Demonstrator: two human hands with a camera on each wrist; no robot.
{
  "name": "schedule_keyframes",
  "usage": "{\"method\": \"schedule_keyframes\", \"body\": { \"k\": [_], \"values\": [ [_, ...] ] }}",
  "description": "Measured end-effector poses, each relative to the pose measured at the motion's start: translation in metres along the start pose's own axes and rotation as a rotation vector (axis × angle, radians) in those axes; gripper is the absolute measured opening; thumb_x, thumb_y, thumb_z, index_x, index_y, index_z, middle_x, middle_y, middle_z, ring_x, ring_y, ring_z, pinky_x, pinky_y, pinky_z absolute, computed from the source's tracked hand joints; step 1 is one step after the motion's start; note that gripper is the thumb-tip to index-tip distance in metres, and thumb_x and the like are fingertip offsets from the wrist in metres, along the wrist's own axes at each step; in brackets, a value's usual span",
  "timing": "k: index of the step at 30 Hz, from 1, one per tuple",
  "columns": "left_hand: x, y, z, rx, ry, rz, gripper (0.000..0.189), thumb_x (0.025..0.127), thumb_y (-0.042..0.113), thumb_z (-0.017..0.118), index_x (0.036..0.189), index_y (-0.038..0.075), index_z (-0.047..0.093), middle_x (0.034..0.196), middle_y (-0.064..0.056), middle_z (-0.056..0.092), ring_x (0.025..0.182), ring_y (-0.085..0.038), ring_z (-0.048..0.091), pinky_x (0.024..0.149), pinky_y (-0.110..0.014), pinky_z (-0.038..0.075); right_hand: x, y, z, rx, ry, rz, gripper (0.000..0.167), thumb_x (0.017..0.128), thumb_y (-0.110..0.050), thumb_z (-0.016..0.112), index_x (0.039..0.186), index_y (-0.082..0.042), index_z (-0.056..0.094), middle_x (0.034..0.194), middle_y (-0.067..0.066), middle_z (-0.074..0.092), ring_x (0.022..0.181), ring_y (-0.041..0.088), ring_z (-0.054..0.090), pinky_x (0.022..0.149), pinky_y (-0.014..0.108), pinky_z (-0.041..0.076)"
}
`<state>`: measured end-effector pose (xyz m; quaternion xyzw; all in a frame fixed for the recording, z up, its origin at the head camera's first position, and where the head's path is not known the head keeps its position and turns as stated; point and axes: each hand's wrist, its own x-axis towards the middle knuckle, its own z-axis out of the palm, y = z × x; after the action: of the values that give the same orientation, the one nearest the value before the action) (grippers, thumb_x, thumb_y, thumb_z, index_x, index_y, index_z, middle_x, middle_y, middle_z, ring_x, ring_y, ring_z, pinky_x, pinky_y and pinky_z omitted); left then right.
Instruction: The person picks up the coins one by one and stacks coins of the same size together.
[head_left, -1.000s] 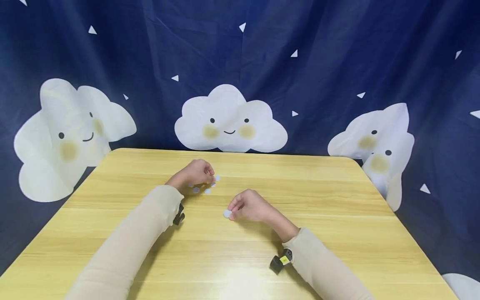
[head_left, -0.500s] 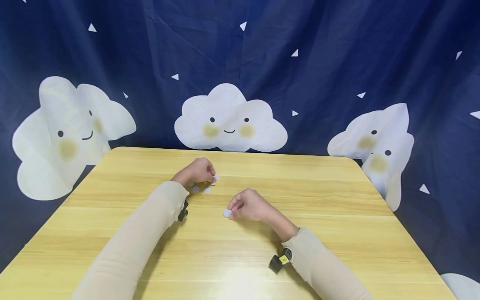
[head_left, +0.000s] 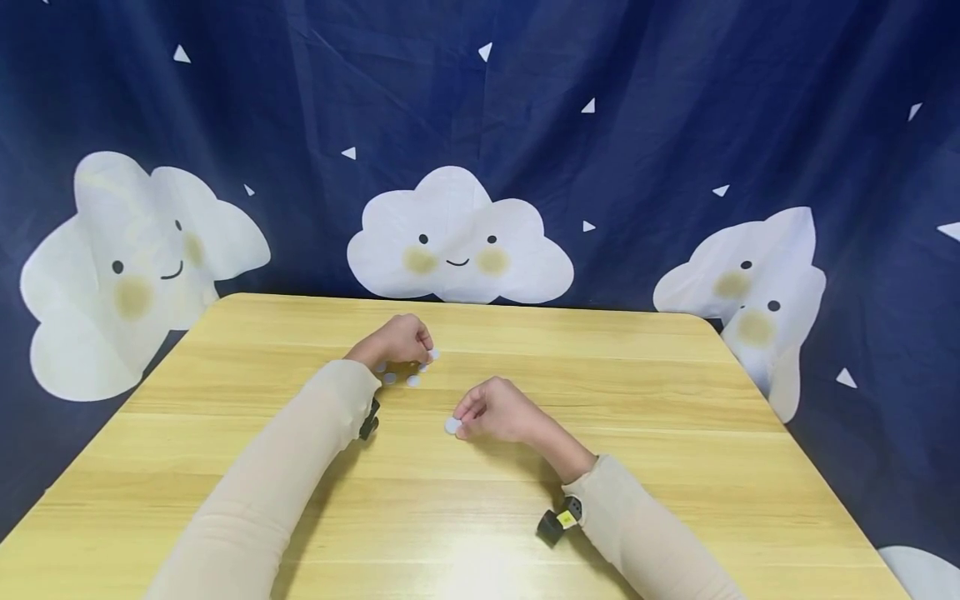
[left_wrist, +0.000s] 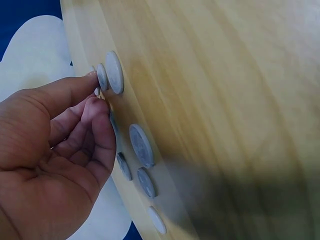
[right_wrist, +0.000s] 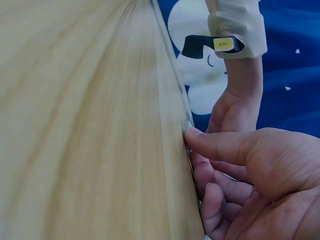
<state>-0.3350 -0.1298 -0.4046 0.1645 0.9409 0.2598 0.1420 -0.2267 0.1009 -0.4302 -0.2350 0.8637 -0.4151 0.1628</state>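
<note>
Left hand [left_wrist: 45,160] pinches mostly hidden coin [left_wrist: 97,92]; large coin [left_wrist: 114,72] near its thumb, other coins [left_wrist: 142,146] beside its curled fingers, on table [left_wrist: 225,100].

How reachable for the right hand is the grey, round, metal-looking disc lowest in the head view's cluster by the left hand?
Likely yes: only bare yellow wooden table separates that disc from the right hand, though that hand pinches another disc.

Coins [left_wrist: 142,145]: silvery grey
Table [head_left: 600,400]: yellow-tan wood grain
Backdrop [head_left: 660,50]: navy, white triangles [head_left: 485,52], white clouds [head_left: 459,225] with yellow cheeks
Sleeves [head_left: 247,500]: beige
Wrist cameras [head_left: 551,528]: black, yellow labels [head_left: 566,519]
</note>
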Motion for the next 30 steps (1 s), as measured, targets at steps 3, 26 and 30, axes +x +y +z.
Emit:
{"method": "schedule_keyframes", "body": {
  "k": [3, 26, 30],
  "values": [
    [-0.001, 0.004, -0.001, -0.007, -0.016, -0.016, 0.014, 0.087, 0.013, 0.076, 0.098, 0.004, 0.074, 0.081, -0.002, 0.067, 0.075, -0.016, 0.056, 0.071, -0.027, 0.047, 0.0, 0.001, 0.0, -0.001, 0.002, -0.003, 0.012, 0.083, -0.01, 0.086, 0.09, -0.011, 0.077, 0.079, -0.005, 0.073, 0.077, 0.01, 0.068, 0.078, 0.028, 0.055],
    [0.003, -0.002, -0.001, -0.056, 0.003, 0.033, 0.006, 0.088, 0.008, 0.073, 0.093, 0.005, 0.072, 0.082, -0.005, 0.068, 0.071, -0.016, 0.058, 0.065, -0.027, 0.048, 0.0, -0.001, -0.001, 0.009, 0.003, -0.012, 0.013, 0.082, -0.008, 0.086, 0.091, -0.008, 0.077, 0.08, -0.003, 0.073, 0.076, 0.011, 0.068, 0.077, 0.028, 0.055],
    [0.001, 0.003, 0.001, -0.06, 0.004, 0.022, 0.007, 0.088, 0.007, 0.071, 0.094, 0.004, 0.073, 0.081, -0.004, 0.069, 0.074, -0.016, 0.058, 0.072, -0.029, 0.049, -0.001, 0.0, -0.001, 0.013, -0.001, -0.009, 0.013, 0.082, -0.008, 0.086, 0.091, -0.008, 0.077, 0.08, -0.003, 0.073, 0.077, 0.011, 0.068, 0.077, 0.027, 0.055]
  ]
}}
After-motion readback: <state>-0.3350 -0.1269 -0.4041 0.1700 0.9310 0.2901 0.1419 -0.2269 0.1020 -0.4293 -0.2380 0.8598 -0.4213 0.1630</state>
